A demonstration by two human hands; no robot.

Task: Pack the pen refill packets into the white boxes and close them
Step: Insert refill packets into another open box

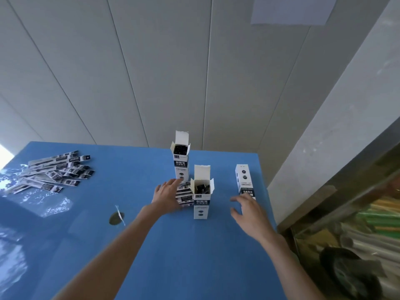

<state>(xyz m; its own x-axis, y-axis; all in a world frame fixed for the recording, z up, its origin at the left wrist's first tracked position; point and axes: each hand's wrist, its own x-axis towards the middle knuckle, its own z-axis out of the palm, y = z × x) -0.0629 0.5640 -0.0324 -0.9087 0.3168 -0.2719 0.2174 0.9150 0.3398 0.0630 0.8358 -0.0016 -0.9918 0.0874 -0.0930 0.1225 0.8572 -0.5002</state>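
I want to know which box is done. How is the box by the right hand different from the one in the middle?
The right box has its top closed; the middle box has its flap standing open, with dark contents showing. The right box's print looks upside down; the middle box's reads upright. Both are tall white boxes standing on the blue table.

A blue table (91, 245) is filling the foreground, sunlight glaring off its left side. A dark round spot (116, 218) is sitting on it with a thin clear strip (120, 215) lying across it. Pale wall panels (151, 72) are rising behind, a sheet of paper (292, 9) hanging high up. To the right, a cluttered bin (346, 224) is showing a black wheel (344, 269).
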